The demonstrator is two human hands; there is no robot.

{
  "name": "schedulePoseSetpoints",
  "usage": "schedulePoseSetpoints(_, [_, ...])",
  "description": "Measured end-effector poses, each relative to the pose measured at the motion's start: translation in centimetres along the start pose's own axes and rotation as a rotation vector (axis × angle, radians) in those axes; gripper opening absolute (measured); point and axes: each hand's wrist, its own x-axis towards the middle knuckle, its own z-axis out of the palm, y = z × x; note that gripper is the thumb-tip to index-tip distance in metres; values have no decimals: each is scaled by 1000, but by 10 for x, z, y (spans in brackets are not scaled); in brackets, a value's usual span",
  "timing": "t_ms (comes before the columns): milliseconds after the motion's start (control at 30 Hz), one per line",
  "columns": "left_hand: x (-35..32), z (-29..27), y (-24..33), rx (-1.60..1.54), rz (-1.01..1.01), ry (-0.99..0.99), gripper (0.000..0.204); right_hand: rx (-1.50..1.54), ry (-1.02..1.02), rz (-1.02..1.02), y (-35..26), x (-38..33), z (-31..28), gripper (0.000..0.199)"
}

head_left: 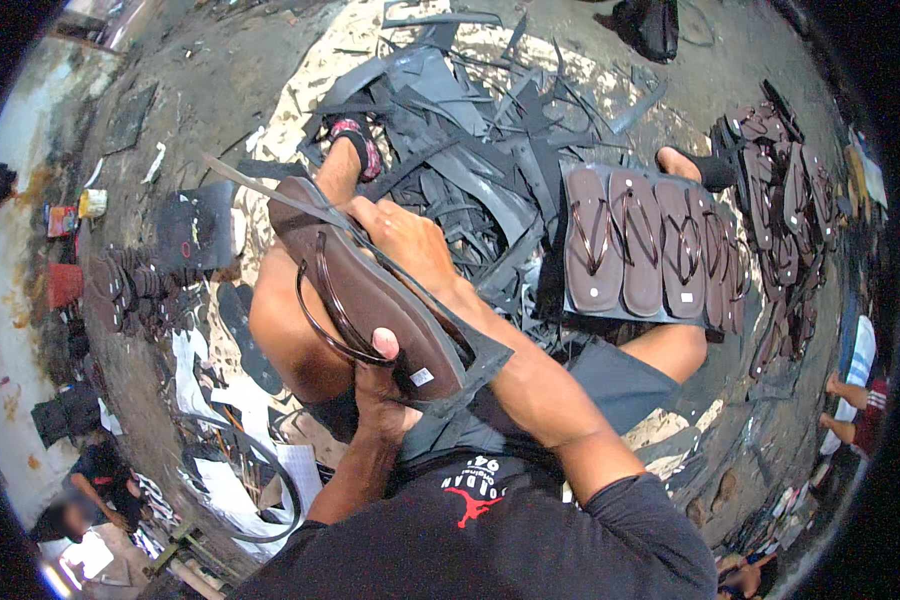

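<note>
A brown flip-flop [390, 325] with shiny dark straps is held tilted over my raised left knee. My left hand [380, 385] grips it near the heel, thumb pressed on the footbed beside the strap and fingers underneath. Dark sheet material [492, 358] juts out past the sole at the heel end. Along the sandal's far edge my right hand [405, 240] is closed; the sandal and the hand itself hide what is in its fingers. A long thin grey strip or blade [260, 185] runs from near that hand across the toe end; I cannot tell which.
A heap of black rubber offcuts [470, 170] lies ahead. Brown flip-flops [610, 240] stand in a row by my right leg, with more piled flip-flops [785, 190] further right. Stacked dark soles [120, 285] and a red container [65, 285] are at left. Other people sit at both edges.
</note>
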Motion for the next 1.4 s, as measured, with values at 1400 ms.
schedulePoseSetpoints(1400, [-11,30,84,975,125,-415,37,-168,-400,-19,-50,-83,-112,38])
